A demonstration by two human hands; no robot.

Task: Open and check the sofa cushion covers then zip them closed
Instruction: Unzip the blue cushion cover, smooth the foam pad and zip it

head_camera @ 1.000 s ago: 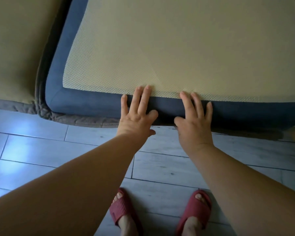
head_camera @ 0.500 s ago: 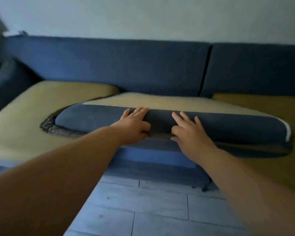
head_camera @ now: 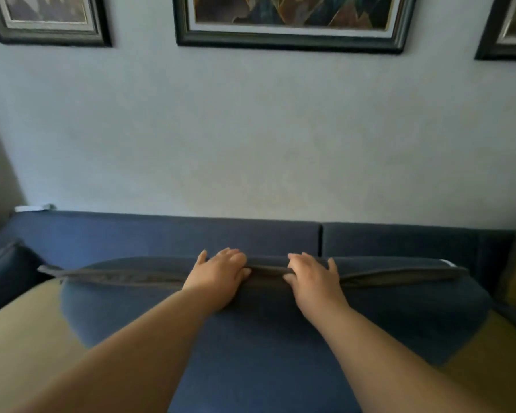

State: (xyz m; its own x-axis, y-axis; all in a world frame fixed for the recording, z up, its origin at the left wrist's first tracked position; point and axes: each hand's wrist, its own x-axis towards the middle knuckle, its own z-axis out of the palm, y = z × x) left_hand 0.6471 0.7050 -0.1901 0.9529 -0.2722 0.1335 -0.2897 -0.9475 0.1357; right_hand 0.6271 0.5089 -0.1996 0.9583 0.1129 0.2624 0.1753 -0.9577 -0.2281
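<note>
A blue sofa cushion [head_camera: 265, 347] stands tilted up in front of me, its blue face turned toward me. A grey seam flap [head_camera: 116, 277] runs along its upper edge. My left hand [head_camera: 218, 277] and my right hand [head_camera: 312, 278] grip that upper edge side by side near the middle. The fingers of both hands curl over the far side and the thumbs lie on the near side. I cannot make out the zip or its slider. The cushion's far side is hidden.
The tan sofa base [head_camera: 21, 338] shows bare to the left and right of the cushion. Behind stands the blue backrest [head_camera: 161, 236], with a blue side pillow [head_camera: 3, 272] at far left. Framed pictures [head_camera: 289, 22] hang on the wall above.
The cushion has been lifted and flipped from its mesh side to its blue side, and my view has risen from the floor to the wall. Both hands stay on the same edge.
</note>
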